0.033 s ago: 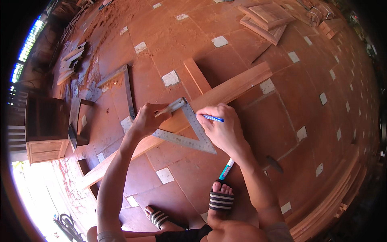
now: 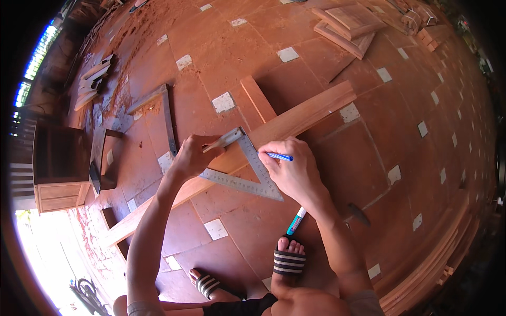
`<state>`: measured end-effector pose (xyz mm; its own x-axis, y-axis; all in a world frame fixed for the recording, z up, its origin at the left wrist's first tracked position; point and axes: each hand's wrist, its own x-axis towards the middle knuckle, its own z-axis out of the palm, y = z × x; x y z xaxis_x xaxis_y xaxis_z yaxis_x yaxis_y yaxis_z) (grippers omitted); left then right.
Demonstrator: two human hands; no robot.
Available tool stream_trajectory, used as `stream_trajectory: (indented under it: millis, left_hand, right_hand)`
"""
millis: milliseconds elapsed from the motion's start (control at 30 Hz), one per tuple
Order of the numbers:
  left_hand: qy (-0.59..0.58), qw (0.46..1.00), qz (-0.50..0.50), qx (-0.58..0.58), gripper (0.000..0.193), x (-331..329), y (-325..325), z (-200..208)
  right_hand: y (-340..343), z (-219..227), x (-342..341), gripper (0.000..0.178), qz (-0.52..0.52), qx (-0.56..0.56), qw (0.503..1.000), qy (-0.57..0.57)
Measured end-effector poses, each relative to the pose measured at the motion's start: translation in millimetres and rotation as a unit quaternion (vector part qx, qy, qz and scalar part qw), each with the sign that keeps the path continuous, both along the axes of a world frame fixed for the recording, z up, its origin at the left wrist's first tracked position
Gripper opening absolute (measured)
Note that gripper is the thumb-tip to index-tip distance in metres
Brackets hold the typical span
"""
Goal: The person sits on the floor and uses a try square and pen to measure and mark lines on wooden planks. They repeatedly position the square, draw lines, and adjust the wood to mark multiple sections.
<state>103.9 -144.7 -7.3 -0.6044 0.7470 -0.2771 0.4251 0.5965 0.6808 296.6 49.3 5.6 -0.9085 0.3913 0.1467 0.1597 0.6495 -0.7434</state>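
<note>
A long wooden board (image 2: 305, 111) runs diagonally across the floor in front of me. Over it lies a metal triangle square (image 2: 256, 160) with graduated edges. My left hand (image 2: 193, 156) is closed on the square's thick stock, pressing it to the board; the fingertips are partly hidden. Pinched in my right hand (image 2: 291, 167) is a blue pen (image 2: 280, 156), close to the square's right-hand edge. The pen's tip is hidden behind the fingers. A teal and white marker (image 2: 296, 221) sits by my foot, below the right wrist.
A shorter wood strip (image 2: 258, 99) meets the board's far side. Dark angled pieces (image 2: 168, 118) and a small wooden cabinet (image 2: 62, 168) stand left. Wooden panels (image 2: 350, 26) lie at the far right, and long planks (image 2: 432, 268) are stacked at lower right.
My right hand with the pen has shifted very slightly toward me and to the right. The left hand and the square stay in place.
</note>
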Motion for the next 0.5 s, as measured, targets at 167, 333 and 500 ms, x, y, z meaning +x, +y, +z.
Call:
stream_trajectory:
  millis: [167, 333, 500]
  left_hand:
    - [-0.005, 1.000, -0.005, -0.028, 0.039, -9.4, 2.3, -5.5]
    - [-0.080, 0.996, -0.034, -0.022, 0.039, -38.6, -20.7, -4.0]
    - [-0.073, 0.996, -0.026, -0.045, 0.039, -89.1, -113.7, 36.3]
  right_hand:
    - [17.0, 13.0, 2.4, 0.017, 0.013, -0.057, 0.997, 0.058]
    - [55.9, -6.2, -22.2, 0.039, 0.072, 0.225, 0.969, 0.069]
    - [76.7, -19.6, -40.2, 0.046, 0.159, 0.287, 0.945, 0.019]
